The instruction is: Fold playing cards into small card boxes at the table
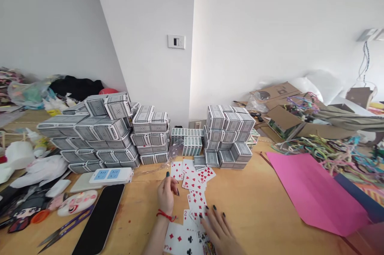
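Note:
My left hand, a red cord bracelet at its wrist, hovers beside the loose playing cards with fingers loosely bent and apart; no object shows in it. Fingers spread, my right hand lies flat, its fingertips at the right edge of the cards. Face-up cards run in an overlapping column between the hands: a heart card, a six of diamonds, a two of diamonds and a larger-looking three of diamonds. A king and other cards are partly hidden under or beside my right hand.
Stacked card decks rise at the left, with another stack at the right and green-backed decks between. A phone, thread scissors and power strip lie left. Pink paper and tangled yarn lie right.

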### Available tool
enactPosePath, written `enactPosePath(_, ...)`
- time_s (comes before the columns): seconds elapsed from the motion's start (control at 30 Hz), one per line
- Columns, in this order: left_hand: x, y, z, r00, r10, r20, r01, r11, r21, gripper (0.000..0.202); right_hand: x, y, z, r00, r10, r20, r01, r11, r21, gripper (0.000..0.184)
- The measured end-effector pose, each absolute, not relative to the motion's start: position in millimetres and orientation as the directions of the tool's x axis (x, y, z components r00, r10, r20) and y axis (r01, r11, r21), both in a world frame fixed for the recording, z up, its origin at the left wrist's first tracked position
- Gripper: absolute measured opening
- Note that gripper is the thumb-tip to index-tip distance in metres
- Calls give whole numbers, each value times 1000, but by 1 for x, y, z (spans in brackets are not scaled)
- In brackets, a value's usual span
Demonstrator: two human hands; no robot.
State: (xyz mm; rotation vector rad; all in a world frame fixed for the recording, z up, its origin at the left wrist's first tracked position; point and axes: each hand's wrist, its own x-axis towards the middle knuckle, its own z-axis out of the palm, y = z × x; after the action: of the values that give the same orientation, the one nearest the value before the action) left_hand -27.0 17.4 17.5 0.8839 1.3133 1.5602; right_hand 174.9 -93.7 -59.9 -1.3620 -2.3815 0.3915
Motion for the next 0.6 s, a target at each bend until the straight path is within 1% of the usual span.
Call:
enactPosePath(0.07,-27,19,16,-356,934,-11,-162,-50,986,40,175,-94,-67,-415,875,247,797,481,-365,66)
enactPosePath(0.13,-27,20,15,-352,936,-7,-152,-50,987,41,169,-92,-63,-337,891,304,826,435,-360,67)
enactPosePath(0.23,-28,20,14,-349,937,-10,-153,-47,987,41,155,-86,-41,-346,894,285,805,439,-399,80)
enactPosePath(0.33,-28,21,14,-356,934,-20,-159,-40,987,41,141,-73,-17,-303,924,233,802,380,-462,79)
enactPosePath(0.4,-28,20,15,-359,933,-24,-163,-37,986,41,134,-62,-4,-246,948,202,798,316,-514,72)
enactPosePath(0.47,-28,20,16,-362,932,-23,-162,-39,986,42,128,-51,3,-220,956,194,768,293,-570,67)
enactPosePath(0.6,-29,18,19,-358,934,-14,-162,-47,986,42,125,-41,6,-199,948,248,602,318,-733,69)
